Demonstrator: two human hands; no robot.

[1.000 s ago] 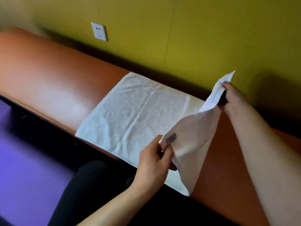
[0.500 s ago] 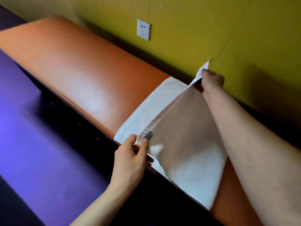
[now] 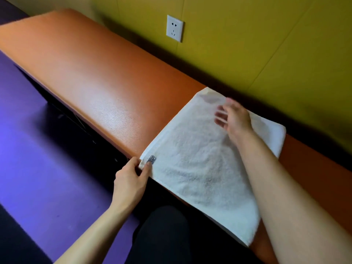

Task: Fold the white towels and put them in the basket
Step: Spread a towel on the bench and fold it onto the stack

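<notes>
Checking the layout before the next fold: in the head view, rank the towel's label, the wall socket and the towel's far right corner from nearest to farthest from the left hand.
1. Label, beside the left hand.
2. Towel's far right corner, by the wall.
3. Wall socket, up on the wall.

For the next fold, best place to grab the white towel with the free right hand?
Likely the far left corner, pinched from above and the wall side. The white towel lies flat, folded once on the orange bench, so only edges and corners give a pinch. The left hand already pinches the near left corner by the tag; the right hand is open above the cloth.
</notes>
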